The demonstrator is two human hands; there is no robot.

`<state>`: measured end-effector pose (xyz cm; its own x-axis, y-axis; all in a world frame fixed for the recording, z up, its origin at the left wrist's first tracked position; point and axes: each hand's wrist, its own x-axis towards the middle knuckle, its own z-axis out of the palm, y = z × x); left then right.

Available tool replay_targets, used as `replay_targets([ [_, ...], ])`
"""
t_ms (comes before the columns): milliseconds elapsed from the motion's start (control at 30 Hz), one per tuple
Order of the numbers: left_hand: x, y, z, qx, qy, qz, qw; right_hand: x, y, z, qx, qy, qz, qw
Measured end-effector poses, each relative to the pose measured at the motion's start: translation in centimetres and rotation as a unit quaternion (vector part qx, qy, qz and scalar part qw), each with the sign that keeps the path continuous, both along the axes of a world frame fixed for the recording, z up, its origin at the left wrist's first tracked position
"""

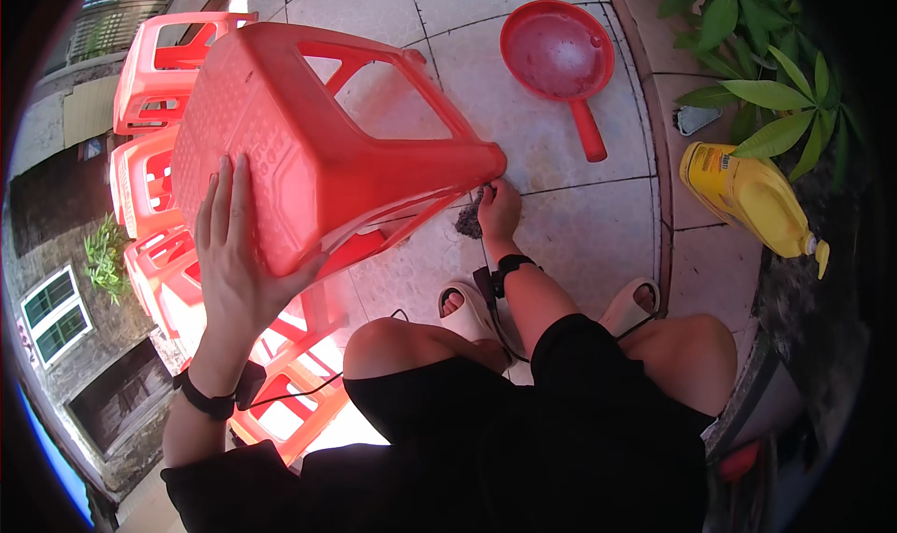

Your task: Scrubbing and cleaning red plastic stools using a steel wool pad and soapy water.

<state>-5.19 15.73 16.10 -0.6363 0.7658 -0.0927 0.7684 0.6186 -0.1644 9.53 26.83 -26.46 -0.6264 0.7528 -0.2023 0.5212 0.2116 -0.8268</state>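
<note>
A red plastic stool (336,133) is tilted in front of me, its dimpled seat towards the left and its legs towards the right. My left hand (242,246) lies flat on the seat with the fingers apart, a black band around its wrist. At the foot of one leg, my right hand (499,207) has its fingers closed on a dark grey scrubbing pad (469,221). Part of that pad shows beside the fingers; whether it touches the leg is hard to tell.
Several red stools (151,182) stand at the left. A red plastic dipper (557,49) lies on the tiled floor (589,211) beyond my right hand. Further right are a yellow pump bottle (746,197), a white-backed brush (697,118) and a leafy plant (771,91). Cables hang at both wrists.
</note>
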Motion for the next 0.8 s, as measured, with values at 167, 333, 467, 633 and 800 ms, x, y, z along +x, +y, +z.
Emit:
replay_targets([
  [167, -0.2, 0.7, -0.2, -0.001, -0.002, -0.006, 1.000, -0.7, 0.9, -0.7, 0.018, 0.019, -0.161, 0.987],
  [333, -0.2, 0.3, 0.1, 0.007, 0.017, -0.002, 1.000, 0.2, 2.1, 0.8, 0.065, -0.029, 0.084, 0.994],
  [467, 0.5, 0.6, 0.3, 0.013, 0.018, 0.026, 0.999, 2.3, 4.2, 0.6, 0.103, -0.148, 0.332, 0.926],
  [633, 7.0, 4.5, 2.1, 0.108, -0.145, -0.049, 0.982, 2.3, 10.5, 4.9, 0.137, -0.071, 0.366, 0.918],
  [800, 8.5, 5.1, 0.0, 0.232, -0.529, 0.006, 0.816, -3.7, 18.4, 12.3, 0.053, 0.075, 0.183, 0.979],
])
